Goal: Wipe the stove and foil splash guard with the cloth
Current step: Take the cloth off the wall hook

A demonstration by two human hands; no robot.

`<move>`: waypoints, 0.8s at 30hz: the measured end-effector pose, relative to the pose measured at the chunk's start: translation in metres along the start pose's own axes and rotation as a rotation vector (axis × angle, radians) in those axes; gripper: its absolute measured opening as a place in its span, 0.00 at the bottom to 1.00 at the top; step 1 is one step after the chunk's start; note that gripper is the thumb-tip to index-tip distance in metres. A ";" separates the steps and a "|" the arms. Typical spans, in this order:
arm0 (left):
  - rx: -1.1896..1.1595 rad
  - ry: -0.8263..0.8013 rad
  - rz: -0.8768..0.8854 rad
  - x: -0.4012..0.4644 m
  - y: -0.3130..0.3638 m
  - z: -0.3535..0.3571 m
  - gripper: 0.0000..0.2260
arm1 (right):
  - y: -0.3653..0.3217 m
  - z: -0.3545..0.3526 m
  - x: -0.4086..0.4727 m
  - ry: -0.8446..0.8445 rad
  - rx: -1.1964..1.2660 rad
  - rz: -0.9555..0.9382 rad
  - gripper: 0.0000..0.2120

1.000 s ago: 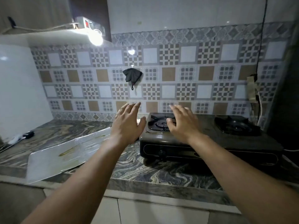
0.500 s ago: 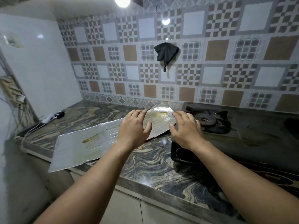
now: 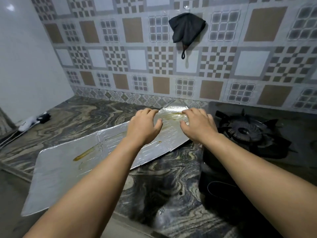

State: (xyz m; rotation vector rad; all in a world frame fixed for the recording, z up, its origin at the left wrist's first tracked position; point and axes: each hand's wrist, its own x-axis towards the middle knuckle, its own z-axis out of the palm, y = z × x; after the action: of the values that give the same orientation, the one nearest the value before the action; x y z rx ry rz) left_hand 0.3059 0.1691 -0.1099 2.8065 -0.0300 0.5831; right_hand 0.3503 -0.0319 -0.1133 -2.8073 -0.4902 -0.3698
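Observation:
The foil splash guard (image 3: 68,164) lies flat on the marble counter, left of the stove, with brown grease streaks on it. Its far panel (image 3: 172,110) tilts up beside the stove. My left hand (image 3: 144,127) holds that panel's left edge, fingers curled over it and thumb on top. My right hand (image 3: 199,126) holds its right edge the same way. The black stove (image 3: 291,143) stands at the right, its left burner (image 3: 243,131) just beyond my right hand. A dark cloth (image 3: 187,26) hangs from a hook on the tiled wall, above and behind both hands.
A white and black plug or power strip (image 3: 32,120) with its cable lies at the counter's far left, by the white side wall. The counter's front edge (image 3: 130,224) runs under my forearms. The patterned tile wall closes the back.
Both hands moved from above the stove's left burner leftward onto the far end of the foil guard and curled around its raised panel. The view swung left and closer.

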 end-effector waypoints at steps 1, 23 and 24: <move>-0.011 -0.006 0.009 0.014 -0.005 0.004 0.22 | 0.001 0.004 0.013 0.001 -0.002 0.017 0.24; -0.258 0.005 0.189 0.359 -0.027 -0.016 0.14 | 0.050 -0.082 0.286 0.302 -0.033 0.294 0.12; -0.274 0.024 0.186 0.369 -0.024 -0.022 0.14 | 0.050 -0.092 0.295 0.333 -0.044 0.291 0.11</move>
State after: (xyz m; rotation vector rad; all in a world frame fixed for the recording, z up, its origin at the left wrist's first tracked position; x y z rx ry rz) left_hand 0.6380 0.2108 0.0485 2.5454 -0.3429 0.6039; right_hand 0.6187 -0.0186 0.0477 -2.7231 -0.0011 -0.7695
